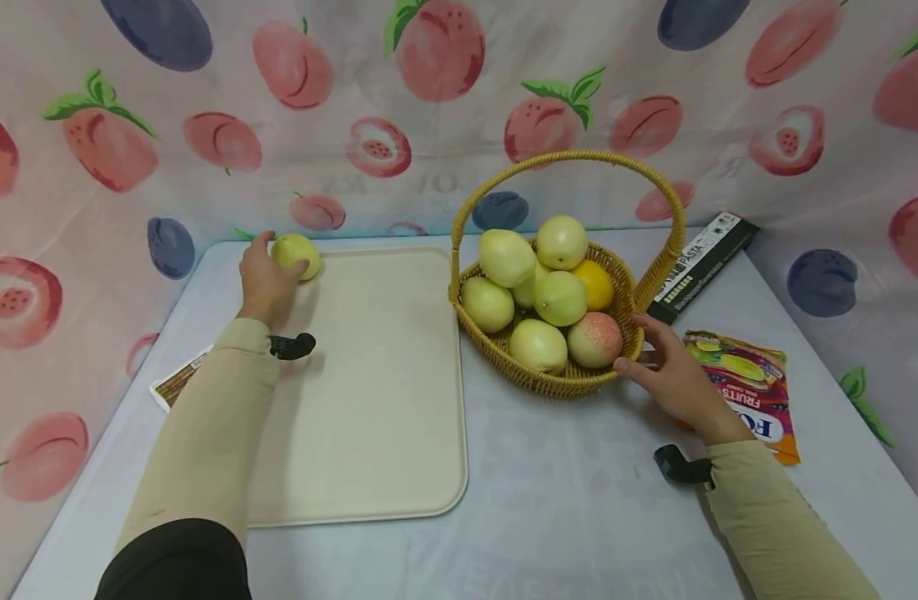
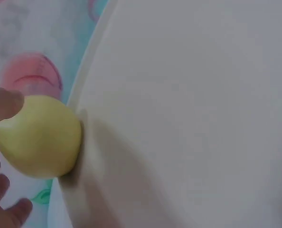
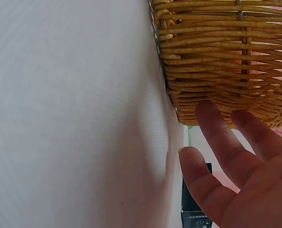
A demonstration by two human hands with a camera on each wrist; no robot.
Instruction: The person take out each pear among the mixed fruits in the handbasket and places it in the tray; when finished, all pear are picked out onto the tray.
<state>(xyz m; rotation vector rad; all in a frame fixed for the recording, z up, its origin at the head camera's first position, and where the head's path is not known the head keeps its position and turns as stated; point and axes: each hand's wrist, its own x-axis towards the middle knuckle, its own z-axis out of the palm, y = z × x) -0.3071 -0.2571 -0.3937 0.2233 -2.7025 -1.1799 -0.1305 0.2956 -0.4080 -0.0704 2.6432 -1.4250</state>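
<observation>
At the tray's far left corner, my left hand (image 1: pixel 267 283) holds a yellow-green apple (image 1: pixel 297 254) between thumb and fingers. The left wrist view shows this apple (image 2: pixel 41 137) right at the tray's rim, with the thumb on its side and some fingers spread below. My right hand (image 1: pixel 676 375) touches the right side of a wicker basket (image 1: pixel 537 379), thumb and a fingertip at its rim. In the right wrist view, the fingers (image 3: pixel 226 142) lie extended against the woven wall. Several pale green fruits (image 1: pixel 539 346), an orange (image 1: pixel 595 285) and a peach (image 1: pixel 595 339) fill the basket.
The beige tray (image 1: pixel 376 400) lies left of the basket, whose tall handle (image 1: pixel 571 156) arches above it. Behind my right hand are a black pasta box (image 1: pixel 702 262) and a fruit candy bag (image 1: pixel 751 383). A brown-and-white packet (image 1: pixel 175 383) sits partly under my left sleeve.
</observation>
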